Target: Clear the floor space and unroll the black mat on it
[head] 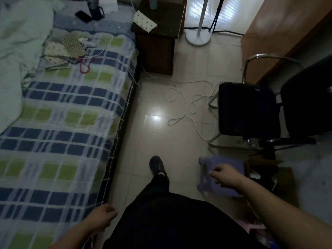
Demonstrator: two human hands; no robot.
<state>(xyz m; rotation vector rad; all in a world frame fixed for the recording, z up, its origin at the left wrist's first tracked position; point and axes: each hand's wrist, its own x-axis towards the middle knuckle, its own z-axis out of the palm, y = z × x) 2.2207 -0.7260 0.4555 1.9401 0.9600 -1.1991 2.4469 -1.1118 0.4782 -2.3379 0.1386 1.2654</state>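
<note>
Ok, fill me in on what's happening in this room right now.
A person stands in the strip of tiled floor between the bed and a black chair. Their right hand is over a small purple stool, whether gripping it is unclear. The left hand hangs loosely by the bed edge. A white cable lies looped across the floor. No black mat is visible.

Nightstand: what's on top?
On the nightstand: a pale dotted pouch overhanging its front-left corner and a teal bottle, cropped at the frame's top. Rest too dark to tell.
</note>
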